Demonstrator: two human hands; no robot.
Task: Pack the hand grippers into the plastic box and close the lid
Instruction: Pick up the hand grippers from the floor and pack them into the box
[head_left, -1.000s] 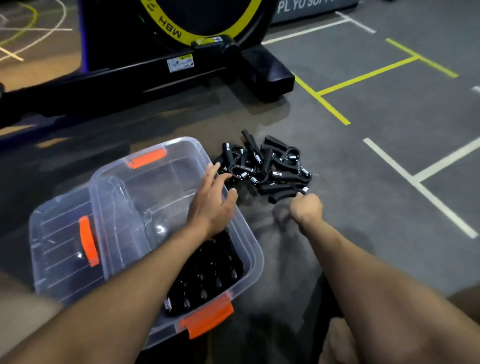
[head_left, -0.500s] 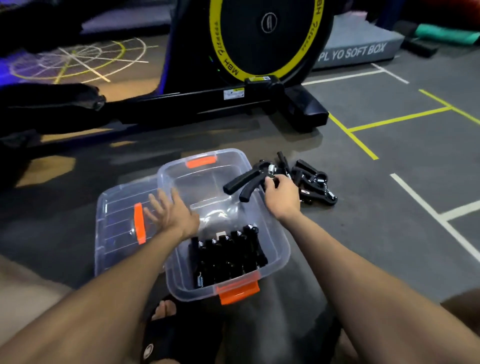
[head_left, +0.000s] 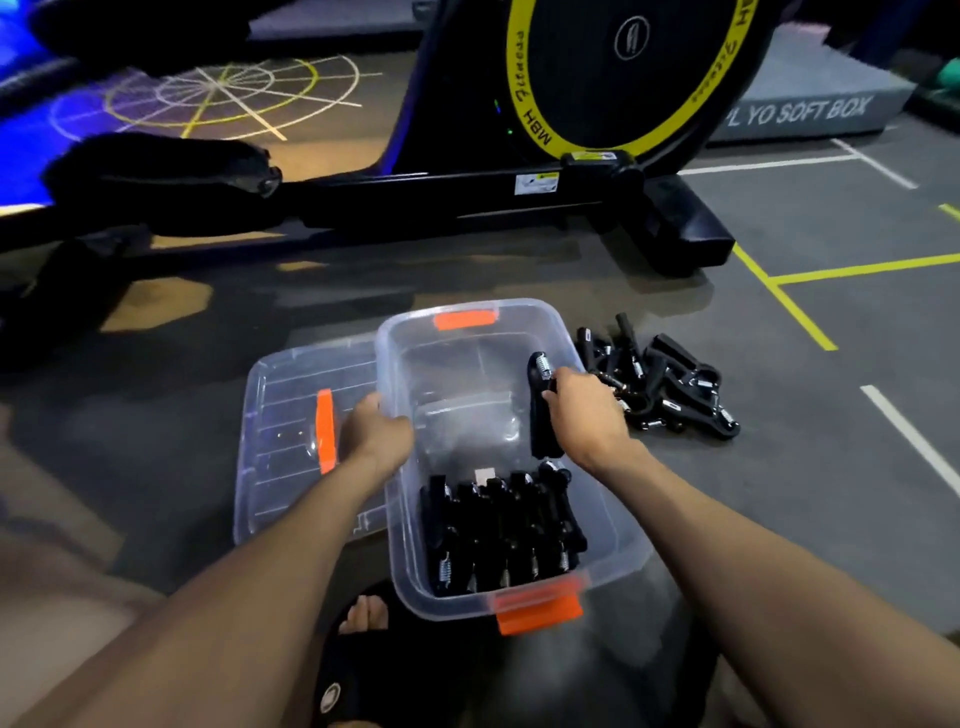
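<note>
We were down on a gym floor: grey matting taped in yellow and white lines, a black exercise bike with its yellow-ringed flywheel, and a grey plyo soft box behind.

Clear plastic box open; black hand grippers rowed inside

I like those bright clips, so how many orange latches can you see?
3: one on the plastic box's far end, one on its near end, one on the lid lying beside it. The lid's other end is hidden.
</note>
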